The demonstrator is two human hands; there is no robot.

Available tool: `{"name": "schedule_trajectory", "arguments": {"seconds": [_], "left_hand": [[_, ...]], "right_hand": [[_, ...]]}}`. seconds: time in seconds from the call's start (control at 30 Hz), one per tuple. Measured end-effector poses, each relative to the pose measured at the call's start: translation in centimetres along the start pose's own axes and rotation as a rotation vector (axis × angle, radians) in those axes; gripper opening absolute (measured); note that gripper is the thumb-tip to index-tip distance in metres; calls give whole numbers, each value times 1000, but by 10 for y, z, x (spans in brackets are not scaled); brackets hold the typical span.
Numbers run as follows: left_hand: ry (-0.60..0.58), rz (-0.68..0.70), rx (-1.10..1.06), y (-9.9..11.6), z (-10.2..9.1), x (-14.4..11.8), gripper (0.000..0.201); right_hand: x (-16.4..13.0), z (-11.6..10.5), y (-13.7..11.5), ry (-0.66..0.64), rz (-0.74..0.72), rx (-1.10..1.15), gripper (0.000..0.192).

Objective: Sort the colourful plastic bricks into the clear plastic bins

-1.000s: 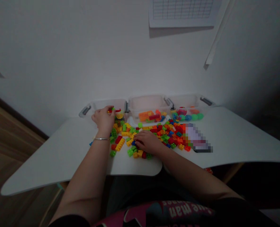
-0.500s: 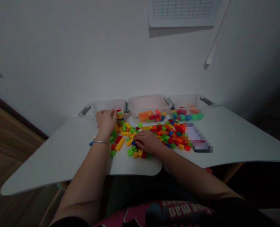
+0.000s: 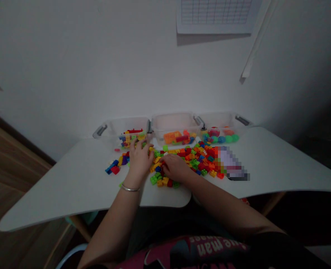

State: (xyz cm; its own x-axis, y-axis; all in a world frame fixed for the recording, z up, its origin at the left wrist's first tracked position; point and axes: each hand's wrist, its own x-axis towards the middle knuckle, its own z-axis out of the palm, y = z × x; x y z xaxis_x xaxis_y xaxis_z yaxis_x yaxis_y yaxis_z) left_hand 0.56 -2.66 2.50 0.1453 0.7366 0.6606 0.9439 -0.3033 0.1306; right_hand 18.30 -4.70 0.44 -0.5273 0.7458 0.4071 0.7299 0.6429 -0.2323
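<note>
A heap of small coloured plastic bricks [image 3: 193, 158] lies on the white table [image 3: 70, 186]. My left hand [image 3: 140, 158], with a thin bracelet on the wrist, rests palm down on the left part of the heap, fingers spread. Just right of it, my right hand [image 3: 175, 168] lies on the bricks with fingers curled; what it grips is hidden. Behind stand three clear tubs: the left tub [image 3: 120, 127] holds a few mixed bricks, the middle tub [image 3: 173, 125] orange and red bricks, the right tub [image 3: 224, 121] round green and blue pieces.
A small group of blue, red and yellow bricks [image 3: 115, 166] lies apart at the left. A blurred flat object [image 3: 232, 166] lies right of the heap. The table has a curved cut-out at its front edge. A white wall rises just behind the tubs.
My left hand has drawn back from the left tub and come down onto the heap beside my right hand. A red brick now lies in the left tub. The right hand has barely moved.
</note>
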Motion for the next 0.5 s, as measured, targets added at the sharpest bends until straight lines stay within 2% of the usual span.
{"name": "schedule_trajectory", "arguments": {"seconds": [0.17, 0.27, 0.37, 0.5], "left_hand": [[-60, 111, 96, 6, -1, -8, 22], [-109, 109, 121, 5, 1, -11, 21], [-154, 90, 143, 2, 4, -12, 22], [-162, 85, 117, -2, 8, -11, 22]], "right_hand": [[-3, -4, 0, 122, -16, -27, 15], [-7, -1, 4, 217, -8, -10, 16], [-9, 1, 8, 240, -24, -10, 17], [-8, -9, 17, 293, 89, 63, 21]]}}
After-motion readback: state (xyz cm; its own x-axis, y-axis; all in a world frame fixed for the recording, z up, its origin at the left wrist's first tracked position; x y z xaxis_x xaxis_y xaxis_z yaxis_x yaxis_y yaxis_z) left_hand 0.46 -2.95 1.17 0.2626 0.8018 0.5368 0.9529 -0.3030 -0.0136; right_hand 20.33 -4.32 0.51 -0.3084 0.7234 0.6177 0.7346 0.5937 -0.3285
